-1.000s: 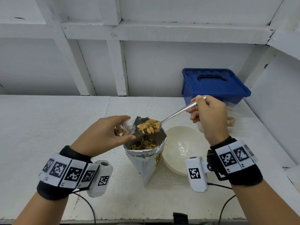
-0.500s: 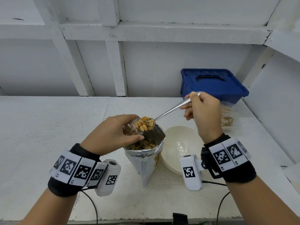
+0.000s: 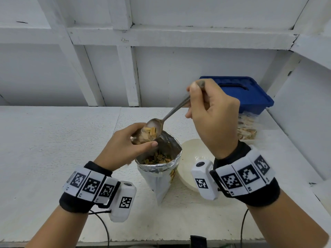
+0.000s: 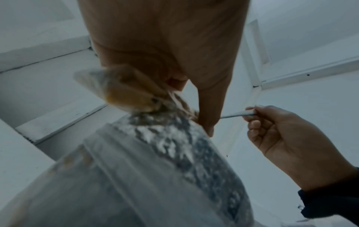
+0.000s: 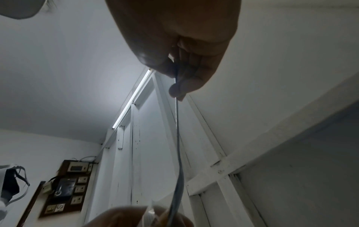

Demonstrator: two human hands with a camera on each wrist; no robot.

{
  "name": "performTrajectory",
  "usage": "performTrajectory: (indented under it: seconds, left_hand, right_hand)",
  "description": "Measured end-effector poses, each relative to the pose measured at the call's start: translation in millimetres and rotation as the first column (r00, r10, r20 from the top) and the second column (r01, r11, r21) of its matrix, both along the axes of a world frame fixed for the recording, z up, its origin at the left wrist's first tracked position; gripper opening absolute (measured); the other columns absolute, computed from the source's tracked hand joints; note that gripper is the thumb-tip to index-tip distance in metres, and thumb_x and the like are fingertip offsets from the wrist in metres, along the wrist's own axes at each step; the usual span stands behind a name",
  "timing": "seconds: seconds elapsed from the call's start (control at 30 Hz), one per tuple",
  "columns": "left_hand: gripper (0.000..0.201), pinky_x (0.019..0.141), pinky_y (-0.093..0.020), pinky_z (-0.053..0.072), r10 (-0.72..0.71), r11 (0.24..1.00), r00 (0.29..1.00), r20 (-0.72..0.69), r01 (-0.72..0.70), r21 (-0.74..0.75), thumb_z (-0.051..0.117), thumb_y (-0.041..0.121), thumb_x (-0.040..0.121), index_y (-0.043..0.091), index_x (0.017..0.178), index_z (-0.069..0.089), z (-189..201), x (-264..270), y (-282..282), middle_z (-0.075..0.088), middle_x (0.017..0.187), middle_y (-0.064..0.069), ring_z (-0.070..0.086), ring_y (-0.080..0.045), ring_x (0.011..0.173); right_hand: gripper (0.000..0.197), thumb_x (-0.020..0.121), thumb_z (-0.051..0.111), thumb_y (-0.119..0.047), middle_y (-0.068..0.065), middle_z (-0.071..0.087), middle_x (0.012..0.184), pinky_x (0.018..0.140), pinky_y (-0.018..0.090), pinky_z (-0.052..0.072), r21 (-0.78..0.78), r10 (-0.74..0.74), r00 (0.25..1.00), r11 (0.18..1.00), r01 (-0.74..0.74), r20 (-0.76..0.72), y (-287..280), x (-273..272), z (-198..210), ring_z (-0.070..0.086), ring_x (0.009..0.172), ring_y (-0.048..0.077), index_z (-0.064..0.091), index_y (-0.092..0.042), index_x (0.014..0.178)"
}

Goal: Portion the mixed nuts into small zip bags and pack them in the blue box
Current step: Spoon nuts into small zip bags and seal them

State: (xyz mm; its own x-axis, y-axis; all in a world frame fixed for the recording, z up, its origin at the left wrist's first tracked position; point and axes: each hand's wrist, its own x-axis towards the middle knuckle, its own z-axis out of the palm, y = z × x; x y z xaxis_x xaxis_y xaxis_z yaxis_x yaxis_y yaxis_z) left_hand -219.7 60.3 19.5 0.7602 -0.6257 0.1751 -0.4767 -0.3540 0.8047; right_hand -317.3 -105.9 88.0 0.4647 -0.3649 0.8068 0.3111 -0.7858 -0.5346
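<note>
My left hand (image 3: 125, 145) holds a small clear zip bag (image 3: 138, 137) open above the rim of the foil nut pouch (image 3: 158, 169). In the left wrist view the zip bag (image 4: 120, 90) hangs from my fingers, part filled with nuts. My right hand (image 3: 213, 113) grips the handle of a metal spoon (image 3: 172, 113), raised high and tilted steeply down. Its bowl, loaded with pale nuts (image 3: 150, 132), sits at the bag's mouth. The spoon handle (image 5: 177, 138) runs down from my right fingers. The blue box (image 3: 240, 93) stands shut at the back right.
A white bowl (image 3: 189, 158) sits right of the foil pouch, partly behind my right wrist. Filled clear bags of nuts (image 3: 248, 127) lie in front of the blue box. White walls close the bench at the back and right; the bench (image 3: 53, 140) stretches left.
My right hand rose and tipped the spoon down to the left. The spoon's bowl moved from above the pouch into the mouth of the zip bag. The left hand kept its hold.
</note>
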Motion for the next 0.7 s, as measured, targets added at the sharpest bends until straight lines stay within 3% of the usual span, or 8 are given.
performTrajectory:
  seconds: [0.1,0.2,0.27,0.4,0.47,0.53,0.6,0.7]
  left_hand:
    - [0.042,0.061,-0.022,0.053,0.004,0.998,0.999,-0.047,-0.006,-0.058,0.072,0.059,0.061,0.041,0.097,0.058,-1.7,0.5,3.2,0.067,0.085,0.015,0.064,-0.007,0.073]
    - [0.038,0.064,-0.015,0.05,-0.001,0.997,0.998,-0.06,-0.004,-0.082,0.071,0.049,0.062,0.041,0.098,0.059,-4.5,3.1,5.5,0.068,0.087,0.019,0.063,-0.003,0.077]
    - [0.043,0.067,-0.017,0.052,0.003,0.996,0.998,-0.057,-0.008,-0.089,0.069,0.055,0.06,0.042,0.099,0.059,-5.0,4.3,6.6,0.068,0.084,0.016,0.063,-0.002,0.079]
    - [0.047,0.07,-0.013,0.051,0.037,0.994,0.999,-0.037,-0.041,-0.099,0.066,0.062,0.058,0.042,0.099,0.058,-4.2,6.2,9.7,0.067,0.086,0.014,0.063,-0.002,0.081]
    - [0.046,0.069,-0.012,0.049,0.073,0.993,0.997,-0.003,-0.073,-0.094,0.076,0.057,0.064,0.035,0.101,0.059,-1.5,7.6,10.9,0.067,0.088,0.013,0.063,-0.003,0.08]
    - [0.04,0.067,-0.009,0.046,0.112,0.989,0.993,0.036,-0.108,-0.098,0.073,0.046,0.07,0.028,0.103,0.061,3.1,9.1,10.5,0.066,0.089,0.01,0.061,0.0,0.076]
    - [0.033,0.064,-0.005,0.043,0.146,0.984,0.986,0.086,-0.135,-0.118,0.07,0.038,0.073,0.024,0.101,0.062,9.3,11.0,9.2,0.066,0.088,0.01,0.057,0.005,0.07]
    - [0.038,0.064,-0.004,0.044,0.184,0.973,0.974,0.135,-0.161,-0.168,0.067,0.044,0.069,0.022,0.099,0.061,19.4,9.4,6.7,0.064,0.086,0.014,0.059,0.004,0.071]
  right_hand:
    - [0.029,0.095,0.044,-0.019,0.006,0.057,0.052,0.043,0.036,0.044,-0.029,-0.016,0.998,0.999,0.017,0.054,-0.3,-2.9,4.1,0.057,0.044,0.018,0.063,0.0,0.083]
    - [0.026,0.096,0.044,-0.017,0.001,0.056,0.053,0.043,0.036,0.044,0.004,-0.029,0.998,1.0,0.028,0.062,-5.1,-7.8,4.6,0.06,0.049,0.006,0.063,-0.001,0.086]
    - [0.026,0.097,0.043,-0.019,0.0,0.056,0.053,0.044,0.036,0.045,0.051,-0.047,0.998,0.998,0.045,0.05,-9.8,-10.4,2.5,0.058,0.05,-0.002,0.062,-0.004,0.086]
    - [0.019,0.097,0.042,-0.02,0.002,0.057,0.055,0.048,0.033,0.049,0.105,-0.101,0.995,0.99,0.099,0.02,-21.4,-16.9,-7.0,0.059,0.051,-0.001,0.058,-0.013,0.087]
    - [0.016,0.097,0.043,-0.018,-0.003,0.059,0.059,0.048,0.031,0.051,0.122,-0.072,0.995,0.989,0.081,-0.075,-23.4,-20.1,-16.1,0.061,0.055,0.001,0.057,-0.014,0.088]
    - [0.011,0.097,0.045,-0.017,-0.007,0.059,0.064,0.049,0.026,0.051,0.132,-0.006,0.972,0.991,0.038,-0.236,-19.2,-21.6,-27.6,0.062,0.058,0.003,0.054,-0.017,0.09]
    - [0.005,0.096,0.047,-0.016,-0.004,0.059,0.06,0.048,0.022,0.048,0.131,0.047,0.918,0.991,0.006,-0.394,-12.8,-20.3,-39.9,0.062,0.055,0.009,0.048,-0.019,0.092]
    - [0.006,0.094,0.049,-0.019,-0.003,0.055,0.057,0.049,0.02,0.041,0.092,0.063,0.801,0.996,-0.01,-0.596,-7.3,-16.8,-53.2,0.056,0.052,0.011,0.044,-0.017,0.092]
